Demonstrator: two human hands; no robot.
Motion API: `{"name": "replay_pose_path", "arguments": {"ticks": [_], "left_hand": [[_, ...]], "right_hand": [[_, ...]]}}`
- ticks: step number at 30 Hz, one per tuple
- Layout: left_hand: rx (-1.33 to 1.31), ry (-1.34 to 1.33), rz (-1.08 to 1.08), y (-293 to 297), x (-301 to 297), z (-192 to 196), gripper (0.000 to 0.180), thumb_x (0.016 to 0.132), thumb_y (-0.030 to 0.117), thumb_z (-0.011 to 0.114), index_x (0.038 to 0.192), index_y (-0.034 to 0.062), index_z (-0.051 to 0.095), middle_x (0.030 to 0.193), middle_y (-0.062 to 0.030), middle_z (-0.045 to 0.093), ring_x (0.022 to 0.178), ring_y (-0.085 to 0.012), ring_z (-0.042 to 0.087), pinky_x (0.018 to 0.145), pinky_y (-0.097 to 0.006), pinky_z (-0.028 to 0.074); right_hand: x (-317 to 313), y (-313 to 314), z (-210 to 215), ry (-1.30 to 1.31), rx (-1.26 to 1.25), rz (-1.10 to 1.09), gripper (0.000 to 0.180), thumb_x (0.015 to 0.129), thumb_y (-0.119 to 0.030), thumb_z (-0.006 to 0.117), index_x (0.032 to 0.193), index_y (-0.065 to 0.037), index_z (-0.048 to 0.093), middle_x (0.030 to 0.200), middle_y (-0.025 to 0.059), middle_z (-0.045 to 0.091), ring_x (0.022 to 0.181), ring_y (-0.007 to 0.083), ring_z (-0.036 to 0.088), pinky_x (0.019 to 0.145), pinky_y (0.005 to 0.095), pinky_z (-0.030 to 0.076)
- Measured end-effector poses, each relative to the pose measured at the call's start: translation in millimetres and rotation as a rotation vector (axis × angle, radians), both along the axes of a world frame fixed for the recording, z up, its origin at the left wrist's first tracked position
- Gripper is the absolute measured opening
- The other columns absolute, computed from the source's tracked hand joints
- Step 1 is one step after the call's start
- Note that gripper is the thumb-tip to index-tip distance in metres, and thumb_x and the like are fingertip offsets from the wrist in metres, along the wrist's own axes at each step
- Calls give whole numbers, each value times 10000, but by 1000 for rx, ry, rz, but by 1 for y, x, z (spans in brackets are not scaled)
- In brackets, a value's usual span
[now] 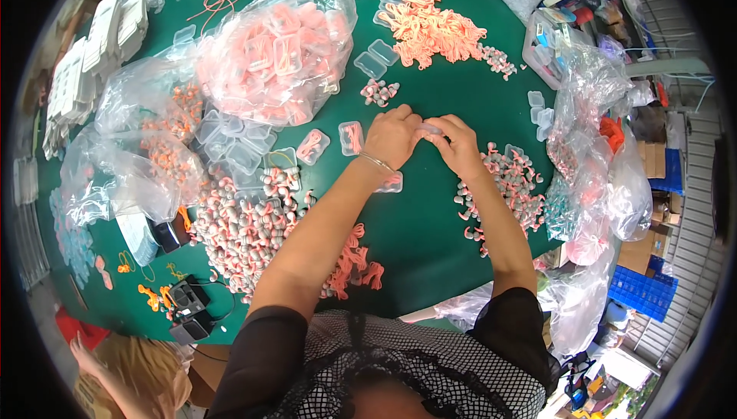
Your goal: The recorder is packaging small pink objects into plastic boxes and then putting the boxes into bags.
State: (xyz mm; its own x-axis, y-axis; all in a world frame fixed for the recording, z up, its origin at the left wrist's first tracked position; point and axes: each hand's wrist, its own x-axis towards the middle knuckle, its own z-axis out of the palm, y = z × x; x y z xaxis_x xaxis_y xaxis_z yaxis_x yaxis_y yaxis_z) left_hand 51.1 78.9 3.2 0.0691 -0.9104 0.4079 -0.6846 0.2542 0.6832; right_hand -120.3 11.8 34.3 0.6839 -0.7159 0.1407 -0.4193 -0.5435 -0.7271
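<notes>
Both hands meet above the middle of the green table. My left hand [391,138], with a bracelet at the wrist, and my right hand [457,145] pinch a small clear plastic case [430,129] between their fingers; what is inside it cannot be made out. Left of my left hand lie two clear cases with pink cord inside, one close by [351,138] and one farther off [312,146]. Another case [391,183] is partly hidden under my left wrist. A pile of small grey-and-pink plugs [507,181] spreads beside my right forearm.
A large heap of similar plugs [238,227] lies left of my left forearm, with pink cord bundles [355,265] nearby. Farther back are a bag of filled cases [280,51], an orange cord pile [430,28] and an open case [376,58]. Plastic bags [591,112] line the right edge.
</notes>
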Motion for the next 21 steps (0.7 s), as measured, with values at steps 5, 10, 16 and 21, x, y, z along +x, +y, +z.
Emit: {"name": "replay_pose_path", "arguments": {"ticks": [5, 10, 16, 21], "left_hand": [[8, -129, 58, 17, 8, 14, 217, 754, 181, 695, 952, 110, 642, 851, -32, 558, 775, -224, 587, 654, -378, 397], [18, -218, 35, 25, 5, 24, 333, 731, 195, 716, 1046, 117, 642, 911, -52, 580, 824, -240, 568, 700, -388, 400], [11, -174, 19, 34, 10, 25, 308, 718, 246, 727, 991, 127, 648, 964, -55, 555, 896, -239, 527, 745, -398, 375], [33, -204, 5, 32, 11, 24, 343, 718, 240, 727, 1035, 128, 658, 963, -39, 575, 878, -227, 538, 735, -389, 383]], "right_hand": [[24, -50, 40, 128, 290, 266, 350, 751, -103, 704, 1094, -56, 651, 1016, 85, 639, 977, 228, 589, 844, 349, 463], [115, -79, 18, 201, -438, 65, 470, 746, -240, 753, 1168, -80, 622, 1136, 74, 628, 1095, 265, 551, 890, 415, 430], [161, -79, 21, 638, -350, -17, 616, 674, -393, 804, 1167, -77, 613, 1119, 104, 612, 1210, 291, 442, 959, 531, 306], [160, -80, 24, 676, -223, -91, 693, 603, -449, 831, 1143, -72, 617, 1208, 122, 558, 1205, 293, 447, 962, 506, 319]]}}
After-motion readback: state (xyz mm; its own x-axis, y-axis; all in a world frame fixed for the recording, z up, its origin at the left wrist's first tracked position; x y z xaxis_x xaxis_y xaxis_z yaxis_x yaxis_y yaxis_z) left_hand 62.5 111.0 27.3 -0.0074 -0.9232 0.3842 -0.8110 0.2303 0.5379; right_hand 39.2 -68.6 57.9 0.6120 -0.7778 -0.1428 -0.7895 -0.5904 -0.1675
